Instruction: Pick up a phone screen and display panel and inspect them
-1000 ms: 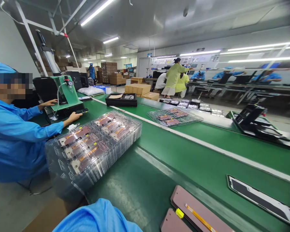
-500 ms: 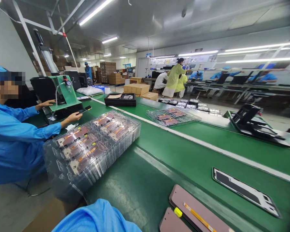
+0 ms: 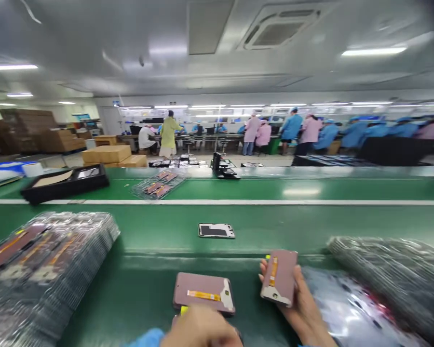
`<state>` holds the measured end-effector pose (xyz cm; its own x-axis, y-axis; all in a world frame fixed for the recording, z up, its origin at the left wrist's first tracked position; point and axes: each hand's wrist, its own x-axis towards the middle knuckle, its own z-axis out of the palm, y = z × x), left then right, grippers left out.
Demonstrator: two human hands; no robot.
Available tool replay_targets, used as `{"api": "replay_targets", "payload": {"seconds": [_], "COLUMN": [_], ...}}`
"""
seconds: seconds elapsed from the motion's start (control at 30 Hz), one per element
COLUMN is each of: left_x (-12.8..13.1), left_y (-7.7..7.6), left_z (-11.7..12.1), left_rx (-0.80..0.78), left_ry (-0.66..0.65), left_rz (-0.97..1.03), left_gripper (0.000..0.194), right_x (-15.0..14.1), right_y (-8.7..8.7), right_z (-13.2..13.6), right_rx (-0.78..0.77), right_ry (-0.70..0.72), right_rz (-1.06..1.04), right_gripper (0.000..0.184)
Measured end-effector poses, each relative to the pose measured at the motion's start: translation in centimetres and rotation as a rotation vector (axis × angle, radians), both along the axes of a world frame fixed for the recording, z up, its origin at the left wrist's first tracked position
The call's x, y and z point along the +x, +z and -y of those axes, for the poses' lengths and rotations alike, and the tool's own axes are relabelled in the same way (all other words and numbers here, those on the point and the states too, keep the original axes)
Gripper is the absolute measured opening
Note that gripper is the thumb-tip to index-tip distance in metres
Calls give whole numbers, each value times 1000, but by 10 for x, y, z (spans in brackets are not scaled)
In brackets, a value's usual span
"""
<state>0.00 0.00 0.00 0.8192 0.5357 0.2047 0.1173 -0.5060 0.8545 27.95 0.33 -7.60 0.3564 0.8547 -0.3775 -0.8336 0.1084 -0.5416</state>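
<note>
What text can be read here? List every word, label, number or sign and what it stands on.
None can be read.
Blue sign high on the far wall: blurred.
Orange strip on the pink panel in the right hand: no print visible.
Orange strip on the pink panel on the belt by the left hand: no print visible.
Cardboard boxes: no legible marking.

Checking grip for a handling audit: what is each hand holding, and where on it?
Right hand holds a pinkish flat phone panel by its lower end. Left hand: cannot tell.
</note>
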Motion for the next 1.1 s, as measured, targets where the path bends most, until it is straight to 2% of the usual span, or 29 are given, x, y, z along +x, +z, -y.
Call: {"api": "replay_targets", "payload": {"seconds": [0.03,0.1,0.17,0.2,0.3,0.37,0.43,0.5,0.6,0.77,0.87,0.97,1.1], "left_x": [1,6,11,13,14,11,6,1,-5,-12,-18,-28,-37], "left_y": [5,8,1,-6,-31,-46,-57,-64,-68,-60,-43,-18,21], "left_z": [-26,-83,-141,-168,-231,-256,-270,-276,-276,-263,-246,-220,-170], "left_rx": [20,65,87,90,97,112,111,99,82,28,-55,-185,-376], "left_ry": [56,312,441,481,568,585,583,570,554,620,670,679,622], "left_rz": [-6,-94,-135,-161,-244,-281,-318,-346,-320,-84,149,402,694], "left_gripper": [40,39,32,35,79,105,118,117,100,89,90,89,68], "right_x": [-1,-2,-2,-2,-2,-2,-3,-3,-3,-4,-5,-6,-6], "right_y": [-3,-8,-10,-11,-10,-10,-10,-10,-9,-7,-6,-6,-6], "right_z": [-4,-9,-11,-12,-14,-15,-15,-15,-16,-17,-16,-15,-13], "right_rx": [32,86,120,132,154,167,175,175,171,175,185,185,158], "right_ry": [18,51,78,87,101,108,123,135,140,135,134,133,142], "right_rz": [-22,-50,-72,-80,-98,-110,-117,-116,-116,-92,-78,-71,-64], "right_gripper": [49,51,55,57,59,59,58,58,58,60,57,54,52]}}
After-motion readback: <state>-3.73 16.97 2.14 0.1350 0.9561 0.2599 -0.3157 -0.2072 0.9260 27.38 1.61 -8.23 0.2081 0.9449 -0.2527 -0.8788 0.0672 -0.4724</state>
